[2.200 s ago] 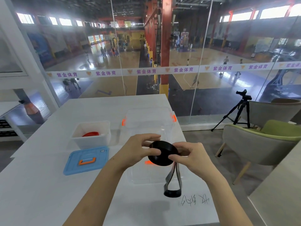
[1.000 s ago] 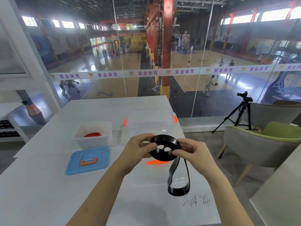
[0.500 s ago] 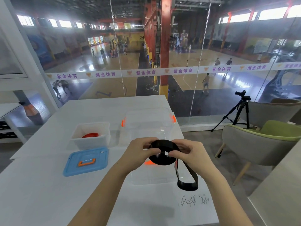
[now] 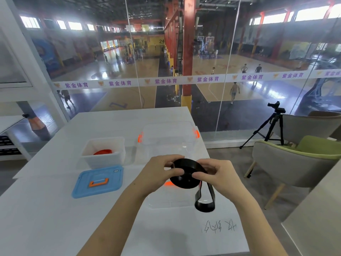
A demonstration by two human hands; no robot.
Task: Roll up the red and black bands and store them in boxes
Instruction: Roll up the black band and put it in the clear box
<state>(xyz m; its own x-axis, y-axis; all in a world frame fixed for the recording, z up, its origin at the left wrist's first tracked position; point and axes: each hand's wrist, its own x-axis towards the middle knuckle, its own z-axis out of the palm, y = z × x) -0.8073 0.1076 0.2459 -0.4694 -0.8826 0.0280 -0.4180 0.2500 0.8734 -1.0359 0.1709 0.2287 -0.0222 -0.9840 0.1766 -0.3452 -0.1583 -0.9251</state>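
Step in hand: winding the black flat rubber band into a coil. Both hands hold it in the air above the clear plastic lid, towards the near side of the white worktop.

- left hand: fingers curled over the coil's far rim, thumb pinching the near side.
- right hand: pinches the coil's right edge, where the unwound tail leaves it.
- The tail hangs as a short loop below the right hand. Can't tell if it touches the worktop.

How to do it well, my read:
- Feed the tail in flat, with no twist and light tension.
- Clamp the wound layers with the left thumb so they don't spring open.
- Line up the edges flush.
- Little tail is left, so the roll is nearly done.
- Release neither pinch until the coil sits in a box, since the rubber will likely unwind.
- The likely destination is the clear plastic box with orange latches, just behind the hands.

Count:
- Bands: 2. The black one is in hand, and the red band lies inside the white translucent box.
- Boxes: 2, one white and one clear.
- Lids: 2, both off. The blue plastic lid with an orange handle lies flat in front of the white box; the clear one lies under the hands.
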